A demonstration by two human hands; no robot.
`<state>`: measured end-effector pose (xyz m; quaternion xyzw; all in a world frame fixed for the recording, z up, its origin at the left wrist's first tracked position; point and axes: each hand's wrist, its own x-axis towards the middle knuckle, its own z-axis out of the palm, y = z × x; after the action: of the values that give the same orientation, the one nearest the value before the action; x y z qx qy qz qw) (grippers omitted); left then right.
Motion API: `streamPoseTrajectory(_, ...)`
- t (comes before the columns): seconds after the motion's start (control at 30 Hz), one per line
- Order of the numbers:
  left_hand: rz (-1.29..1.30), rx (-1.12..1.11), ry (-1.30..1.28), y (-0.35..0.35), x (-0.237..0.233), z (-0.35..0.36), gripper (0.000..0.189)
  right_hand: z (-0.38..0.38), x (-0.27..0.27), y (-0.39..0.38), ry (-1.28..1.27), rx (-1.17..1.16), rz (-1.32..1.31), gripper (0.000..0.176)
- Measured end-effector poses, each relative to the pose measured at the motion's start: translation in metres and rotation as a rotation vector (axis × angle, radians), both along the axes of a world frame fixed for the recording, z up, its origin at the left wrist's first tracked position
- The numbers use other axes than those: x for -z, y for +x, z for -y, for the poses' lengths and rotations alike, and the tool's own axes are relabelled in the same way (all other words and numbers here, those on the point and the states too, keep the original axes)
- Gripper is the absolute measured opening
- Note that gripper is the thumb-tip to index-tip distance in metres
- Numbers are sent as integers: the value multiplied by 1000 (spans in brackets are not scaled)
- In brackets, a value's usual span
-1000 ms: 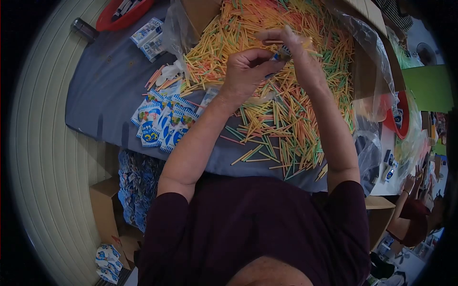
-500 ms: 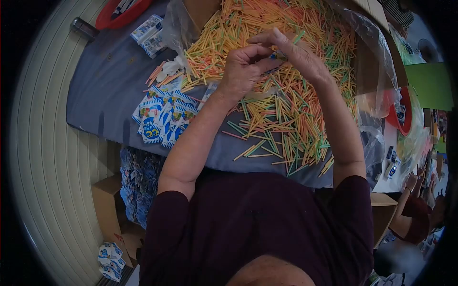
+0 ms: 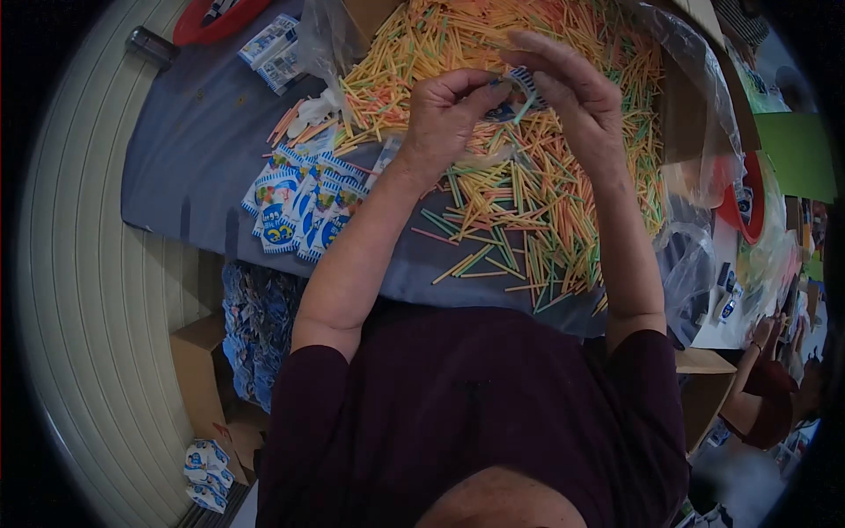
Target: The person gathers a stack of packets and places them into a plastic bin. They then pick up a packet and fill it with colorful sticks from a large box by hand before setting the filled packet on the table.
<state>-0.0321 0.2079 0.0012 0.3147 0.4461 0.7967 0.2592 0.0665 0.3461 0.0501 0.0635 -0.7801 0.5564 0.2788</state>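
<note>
My left hand pinches a small blue-and-white printed packet between thumb and fingertips, above a heap of thin coloured sticks. My right hand is raised just right of the packet, its fingers stretched and apart, the thumb close to the packet's edge. A pale green stick shows at the packet's right side, near that thumb. Left of my left forearm, several filled packets lie overlapping on the grey cloth.
Grey cloth covers the table. Clear plastic and cardboard edge the heap. More packets lie at the back left, near a red basin and a dark bottle. A cardboard box stands below. Another person is at far right.
My right hand has moved right and its fingers have spread, away from my left fingertips. More of the packet now shows, and the green stick sits lower, beside it.
</note>
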Motion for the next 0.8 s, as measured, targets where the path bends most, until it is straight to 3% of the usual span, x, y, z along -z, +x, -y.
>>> streamPoseTrajectory(0.07, 7, 5, -20, 0, 4, 2, 14, 2, -5, 3, -93, 15, -41, 30)
streamPoseTrajectory(0.1, 7, 11, -25, 1, 3, 2, 14, -4, -4, 3, 117, 8, 27, 35)
streamPoseTrajectory(0.2, -59, -42, -14, 2, 0, 3, 14, 0, 3, 1, 305, 51, 86, 36)
streamPoseTrajectory(0.23, -65, -40, -29, 0, 1, 5, 15, 0, 5, 0, 309, 51, 86, 36)
streamPoseTrajectory(0.3, -72, -52, -45, -3, 3, 7, 15, 2, 10, -4, -132, 138, -9, 35)
streamPoseTrajectory(0.5, -99, -95, 91, 10, 3, 20, 15, 0, 11, 16, 135, 99, 275, 18)
streamPoseTrajectory(0.53, -178, -133, -1, 17, 0, 28, 16, 3, 8, 18, 134, 100, 277, 18)
streamPoseTrajectory(0.6, -256, -168, -105, 19, 3, 42, 17, 10, 2, 22, 478, 135, -14, 16)
streamPoseTrajectory(0.63, -455, -151, -140, 15, 9, 54, 22, 15, 1, 26, 469, 132, -11, 16)
streamPoseTrajectory(0.67, -653, -134, -177, 14, 13, 63, 28, 20, 0, 29, 448, 29, 8, 19)
streamPoseTrajectory(0.7, -572, -198, -142, 20, 14, 66, 32, 24, 0, 30, 425, -75, 25, 22)
streamPoseTrajectory(0.73, -571, -201, -156, 21, 15, 72, 32, 26, 2, 29, 392, -81, 23, 23)
streamPoseTrajectory(0.8, -690, -307, -171, 23, 17, 85, 36, 17, 5, 26, 341, 43, 311, 29)
